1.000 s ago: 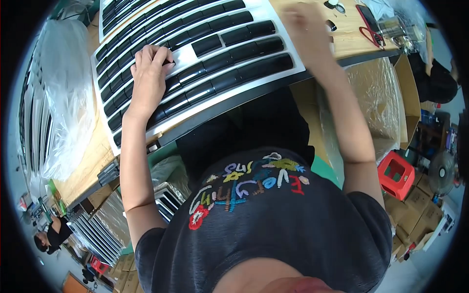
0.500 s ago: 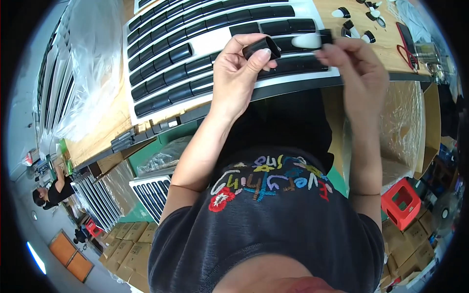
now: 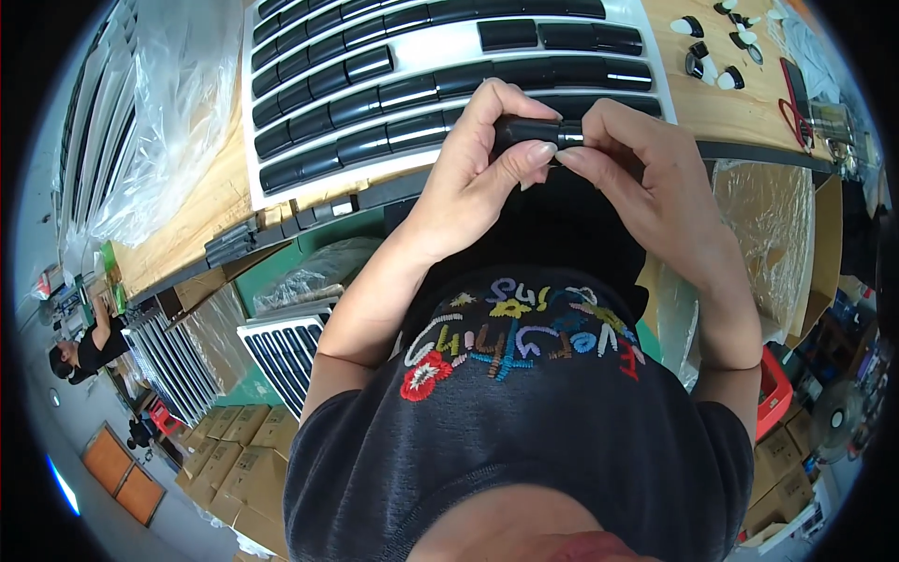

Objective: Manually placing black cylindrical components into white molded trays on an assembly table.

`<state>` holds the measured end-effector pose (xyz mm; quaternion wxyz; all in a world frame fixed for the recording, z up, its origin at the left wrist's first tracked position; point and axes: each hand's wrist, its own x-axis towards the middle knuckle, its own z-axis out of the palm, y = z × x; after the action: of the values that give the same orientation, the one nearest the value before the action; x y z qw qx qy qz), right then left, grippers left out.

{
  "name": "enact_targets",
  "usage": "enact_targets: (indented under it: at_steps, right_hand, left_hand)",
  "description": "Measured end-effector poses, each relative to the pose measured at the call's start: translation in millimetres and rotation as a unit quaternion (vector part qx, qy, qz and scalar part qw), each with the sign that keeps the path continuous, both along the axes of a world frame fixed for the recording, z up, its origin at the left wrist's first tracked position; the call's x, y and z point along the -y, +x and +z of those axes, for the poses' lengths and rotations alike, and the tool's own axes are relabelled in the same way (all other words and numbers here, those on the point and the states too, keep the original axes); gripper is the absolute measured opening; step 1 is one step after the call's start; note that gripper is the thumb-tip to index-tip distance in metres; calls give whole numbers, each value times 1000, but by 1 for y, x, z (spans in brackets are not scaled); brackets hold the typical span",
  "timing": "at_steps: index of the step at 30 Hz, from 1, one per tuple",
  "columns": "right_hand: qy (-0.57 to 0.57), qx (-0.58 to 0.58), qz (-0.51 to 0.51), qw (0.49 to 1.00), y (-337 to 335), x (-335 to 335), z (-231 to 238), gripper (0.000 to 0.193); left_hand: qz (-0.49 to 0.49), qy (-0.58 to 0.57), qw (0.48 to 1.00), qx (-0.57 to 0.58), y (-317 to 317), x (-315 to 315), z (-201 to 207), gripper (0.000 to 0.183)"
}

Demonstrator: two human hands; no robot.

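Note:
In front of my chest, just over the table's near edge, my left hand (image 3: 468,187) grips a short black tube (image 3: 526,134) between thumb and fingers. From the tube's right end my right hand (image 3: 651,173) pinches a small black cap (image 3: 570,135). The two black parts meet end to end, and the white body on the cap is out of sight, seemingly inside the tube. Behind my hands lies a white tray (image 3: 435,49) lined with rows of similar black tubes (image 3: 408,93). One row has a gap that bares the white tray.
Loose black-and-white pieces (image 3: 731,79) lie on the wooden table at right, near a dark flat object (image 3: 793,82) and red handles (image 3: 796,124). Clear plastic sheeting (image 3: 183,122) covers the left side. Open cartons (image 3: 782,234) stand below right. Another person (image 3: 92,351) is far left.
My right hand has moved left, bringing the black cap to the tube. Its white part, visible before, no longer shows. The tube has turned and moved slightly right and down.

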<state>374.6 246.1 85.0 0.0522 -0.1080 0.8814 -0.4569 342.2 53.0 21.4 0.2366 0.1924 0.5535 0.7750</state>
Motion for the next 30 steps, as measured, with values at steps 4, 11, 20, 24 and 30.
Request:
enact_targets:
  at_steps: [4, 11, 20, 24, 30]
  right_hand:
    - [-70, 80, 23, 994, -2, 10, -2, 23]
    - [-105, 109, 49, 987, -17, 31, -20, 28]
    - [168, -64, -45, 983, -120, 58, -91, 30]
    - [156, -174, -132, 963, -112, 29, -78, 29]
    - [265, -163, -292, 905, -61, -160, -94, 18]
  left_hand:
    - [-9, 28, 999, 33, 9, 12, -3, 18]
    - [37, 10, 997, 67, 12, 30, -15, 23]
    - [121, -514, 701, -480, -113, 92, -24, 32]
    - [67, -550, 674, -488, -118, 101, -18, 26]
    - [55, -545, 673, -497, -121, 87, -14, 22]
